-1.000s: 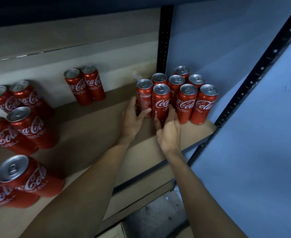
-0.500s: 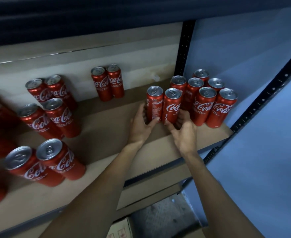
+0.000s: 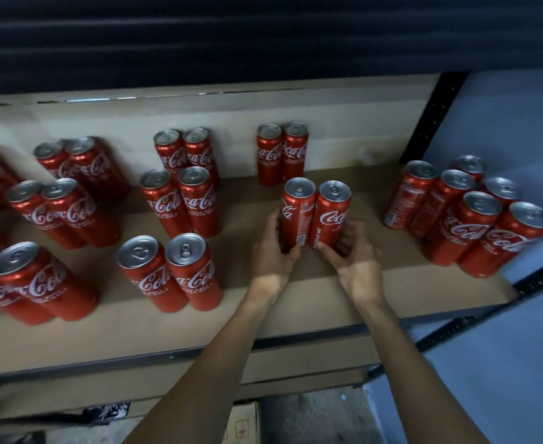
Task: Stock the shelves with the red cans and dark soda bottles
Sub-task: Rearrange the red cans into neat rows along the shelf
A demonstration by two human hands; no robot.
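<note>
Two bare arms reach forward and up, and they come closer together toward the wrists. The left hand (image 3: 271, 251) curls round the bottom of the left can (image 3: 297, 213), with its thumb in front. The right hand (image 3: 356, 257) curls round the bottom of the right can (image 3: 331, 216), thumb in front too. The hands are near each other but apart.
</note>
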